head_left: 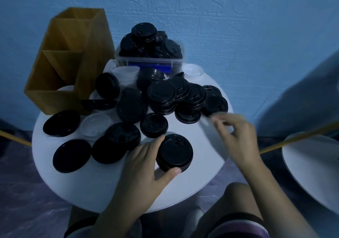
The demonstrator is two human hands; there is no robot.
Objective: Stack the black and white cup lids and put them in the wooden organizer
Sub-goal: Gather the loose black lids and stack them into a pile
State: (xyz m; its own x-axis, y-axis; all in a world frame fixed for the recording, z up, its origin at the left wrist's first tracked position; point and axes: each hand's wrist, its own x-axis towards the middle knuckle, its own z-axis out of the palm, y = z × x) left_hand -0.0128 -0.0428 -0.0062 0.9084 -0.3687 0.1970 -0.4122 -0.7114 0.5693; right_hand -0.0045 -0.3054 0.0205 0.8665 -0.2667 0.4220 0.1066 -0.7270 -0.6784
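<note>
Presently: left hand [146, 157] clasped a short stack of black lids [174, 150] on the counter [201, 166], probably steadying it for additions. Right hand [236, 133], blurred, grip not discernible, hovered by the heap of black lids [190, 100]. Wooden organizer [60, 63] stood far left.

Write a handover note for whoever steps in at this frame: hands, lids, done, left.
Left hand grips a short stack of black lids on the white table.
Right hand is blurred beside the loose lid pile; its grasp is unclear.
Done: wooden organizer shows something white in its front compartment.
Left: stack the pile, the lids in the clear bin and the white lids, then load them.
</note>
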